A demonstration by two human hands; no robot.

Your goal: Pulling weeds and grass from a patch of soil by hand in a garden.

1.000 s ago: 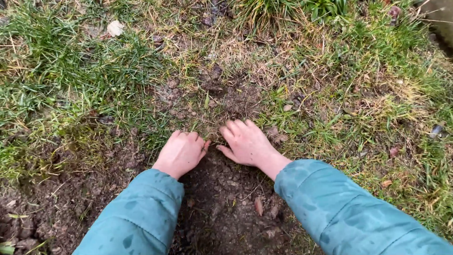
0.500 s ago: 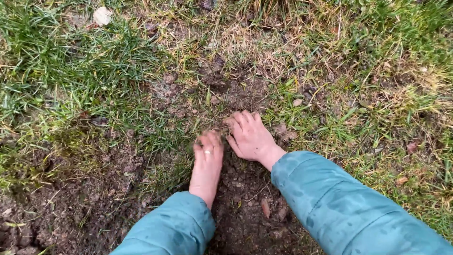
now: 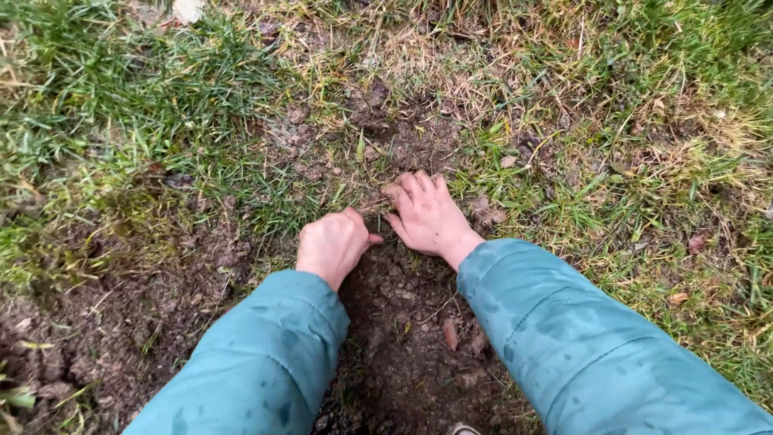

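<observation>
My left hand (image 3: 332,243) rests knuckles-up at the border between a patch of dark bare soil (image 3: 403,354) and the grass. Its fingers are curled down into the turf edge (image 3: 366,205) and its thumb points right. My right hand (image 3: 428,216) lies just to the right, almost touching the left thumb. Its fingers are bent and their tips dig into the same ragged edge of grass and roots. Both arms wear wet teal sleeves (image 3: 564,338).
Green and yellowed grass (image 3: 145,105) surrounds the patch on the left, top and right. More bare clumpy soil (image 3: 97,338) spreads at the lower left. A pale dead leaf (image 3: 188,10) lies at the top left, and a small reddish leaf (image 3: 450,333) lies on the soil.
My left hand has drawn back left and curled into a fist at the turf edge after reaching forward. The right hand has stayed on the same spot. The view has shifted slightly.
</observation>
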